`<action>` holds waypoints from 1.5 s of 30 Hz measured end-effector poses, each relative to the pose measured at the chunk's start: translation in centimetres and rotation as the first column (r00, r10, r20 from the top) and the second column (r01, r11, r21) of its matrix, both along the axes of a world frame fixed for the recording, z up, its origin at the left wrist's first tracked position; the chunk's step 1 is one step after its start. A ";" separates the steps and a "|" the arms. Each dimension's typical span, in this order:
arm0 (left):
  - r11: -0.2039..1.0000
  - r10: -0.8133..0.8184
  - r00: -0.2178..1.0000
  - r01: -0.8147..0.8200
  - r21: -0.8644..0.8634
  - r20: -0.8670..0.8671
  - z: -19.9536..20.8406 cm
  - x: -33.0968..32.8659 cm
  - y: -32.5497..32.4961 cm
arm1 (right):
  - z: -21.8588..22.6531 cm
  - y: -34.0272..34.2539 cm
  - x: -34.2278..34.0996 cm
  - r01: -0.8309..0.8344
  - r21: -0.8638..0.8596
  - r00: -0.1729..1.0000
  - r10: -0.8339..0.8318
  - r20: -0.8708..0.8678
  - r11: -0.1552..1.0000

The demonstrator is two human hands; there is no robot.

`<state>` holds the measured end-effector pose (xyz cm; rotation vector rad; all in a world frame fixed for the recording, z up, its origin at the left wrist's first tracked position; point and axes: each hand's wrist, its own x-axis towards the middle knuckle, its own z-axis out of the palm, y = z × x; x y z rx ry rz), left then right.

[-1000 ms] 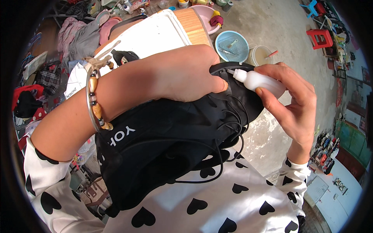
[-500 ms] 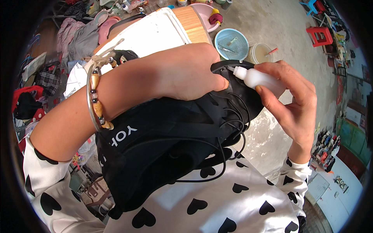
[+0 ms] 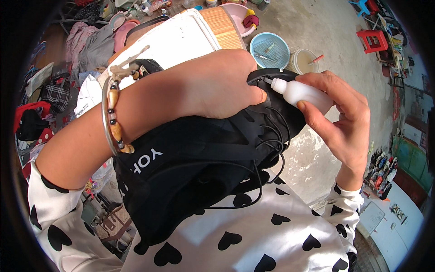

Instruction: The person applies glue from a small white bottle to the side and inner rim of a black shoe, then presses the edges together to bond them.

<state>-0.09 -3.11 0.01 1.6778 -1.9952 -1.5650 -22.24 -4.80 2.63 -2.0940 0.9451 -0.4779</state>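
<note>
Bottle tip at the shoe's edge

Shoe (image 3: pixel 195 172), black with loose laces, lies across the lap under the left hand (image 3: pixel 217 81), whose fingers are clamped over its upper end. Right hand (image 3: pixel 344 122) is closed around a small white bottle (image 3: pixel 301 93), nozzle touching the shoe's rim beside the left thumb. Beyond sit a white board (image 3: pixel 176 41), a blue basin (image 3: pixel 270 47) and a red stool (image 3: pixel 372 40) on concrete floor (image 3: pixel 317 22).

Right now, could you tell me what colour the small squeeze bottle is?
White; the squeeze bottle shows best in the head view.
</note>
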 end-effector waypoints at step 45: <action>0.794 0.608 0.614 -0.484 0.368 -0.503 -9.1 0.4 6.7 | -8.3 -2.8 -1.2 0.089 0.648 0.630 -0.547 0.551 0.756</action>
